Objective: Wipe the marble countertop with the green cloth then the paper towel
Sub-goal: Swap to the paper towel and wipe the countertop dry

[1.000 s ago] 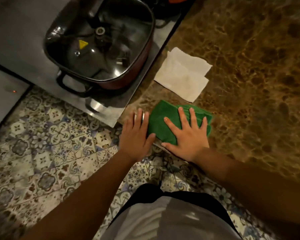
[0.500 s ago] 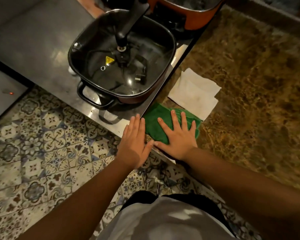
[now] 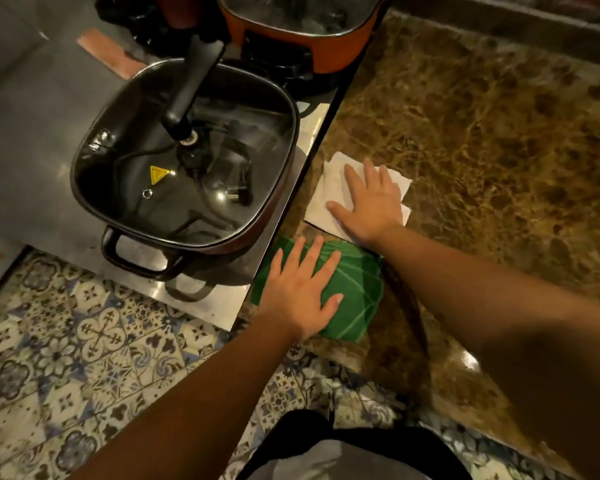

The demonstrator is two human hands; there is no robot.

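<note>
The folded green cloth [image 3: 355, 292] lies at the near left corner of the brown marble countertop [image 3: 492, 140]. My left hand [image 3: 300, 289] rests flat on its left half, fingers spread. Just beyond it lies the white paper towel [image 3: 329, 188], folded, close to the counter's left edge. My right hand [image 3: 369, 202] presses flat on the towel with fingers apart, covering its middle.
Left of the marble is a steel surface [image 3: 32, 133] carrying a black square pot with a glass lid [image 3: 187, 161] and, behind it, an orange cooker [image 3: 298, 32]. Patterned floor tiles [image 3: 66, 358] lie below. The marble stretches away to the right.
My right hand left the green cloth and moved forward onto the paper towel. My left hand slid from the counter edge onto the green cloth.
</note>
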